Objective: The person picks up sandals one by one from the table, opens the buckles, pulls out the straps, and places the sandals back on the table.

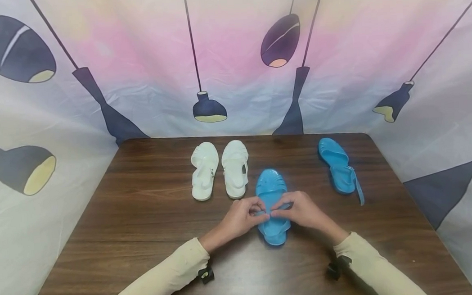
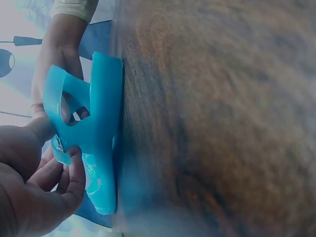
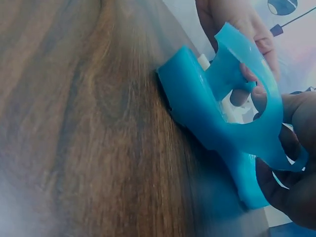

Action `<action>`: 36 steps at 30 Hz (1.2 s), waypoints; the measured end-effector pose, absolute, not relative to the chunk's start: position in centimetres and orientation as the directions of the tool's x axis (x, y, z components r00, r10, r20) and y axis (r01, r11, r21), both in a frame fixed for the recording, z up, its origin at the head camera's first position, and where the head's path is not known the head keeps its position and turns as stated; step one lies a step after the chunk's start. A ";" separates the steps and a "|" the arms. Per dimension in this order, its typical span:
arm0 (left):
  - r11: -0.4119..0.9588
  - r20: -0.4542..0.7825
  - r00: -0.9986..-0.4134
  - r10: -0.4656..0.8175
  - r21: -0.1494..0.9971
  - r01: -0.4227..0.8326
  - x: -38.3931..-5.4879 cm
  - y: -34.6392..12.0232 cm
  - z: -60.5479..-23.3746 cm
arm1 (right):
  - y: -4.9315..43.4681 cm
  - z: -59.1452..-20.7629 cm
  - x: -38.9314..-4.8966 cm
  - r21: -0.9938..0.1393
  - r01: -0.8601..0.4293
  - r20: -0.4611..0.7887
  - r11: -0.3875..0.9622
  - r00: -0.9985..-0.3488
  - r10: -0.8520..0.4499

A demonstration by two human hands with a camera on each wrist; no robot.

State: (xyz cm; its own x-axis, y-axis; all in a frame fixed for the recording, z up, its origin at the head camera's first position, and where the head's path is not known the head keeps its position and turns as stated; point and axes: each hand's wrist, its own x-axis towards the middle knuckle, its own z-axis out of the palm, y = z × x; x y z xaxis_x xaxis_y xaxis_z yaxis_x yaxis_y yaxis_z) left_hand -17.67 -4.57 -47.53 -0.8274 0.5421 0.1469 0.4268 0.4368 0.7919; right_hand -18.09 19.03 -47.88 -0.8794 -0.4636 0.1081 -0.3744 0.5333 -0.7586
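Note:
A blue sandal lies sole down on the table, toe pointing away, between my two hands. My left hand pinches the ankle strap on the sandal's left side; in the left wrist view thumb and fingers hold it by a small metal buckle. From the other side my right hand pinches the strap, its fingers curled round the strap's end in the right wrist view. Both sets of fingertips nearly meet above the sandal's middle. The strap's tip is partly hidden by the fingers.
A pair of white sandals stands at the back, left of centre. Another blue sandal lies at the back right, its strap hanging loose to the side. The brown wooden table meets a printed cloth behind it.

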 end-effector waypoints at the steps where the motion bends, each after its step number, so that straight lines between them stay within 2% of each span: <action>1: 0.438 0.146 -0.830 0.538 0.793 0.423 -17.7 -4.6 -47.5 | 19.0 -48.0 -18.2 -0.758 -0.374 0.112 0.534 -0.881 -0.459; 12: 0.423 0.143 -0.844 0.516 0.815 0.397 -17.7 -4.9 -47.4 | 20.8 -47.7 -18.4 -0.746 -0.324 0.089 0.581 -0.914 -0.395; 21: 0.429 0.100 -0.858 0.505 0.833 0.349 -17.6 -5.0 -47.6 | 22.4 -47.3 -18.4 -0.774 -0.315 0.081 0.549 -0.909 -0.409; 26: 0.427 0.087 -0.867 0.492 0.843 0.327 -17.6 -5.0 -47.5 | 23.2 -47.1 -18.3 -0.769 -0.278 0.085 0.576 -0.937 -0.338; 36: 0.424 0.054 -0.875 0.481 0.859 0.287 -17.5 -4.6 -47.3 | 21.8 -46.0 -19.1 -0.739 -0.310 0.131 0.599 -0.937 -0.323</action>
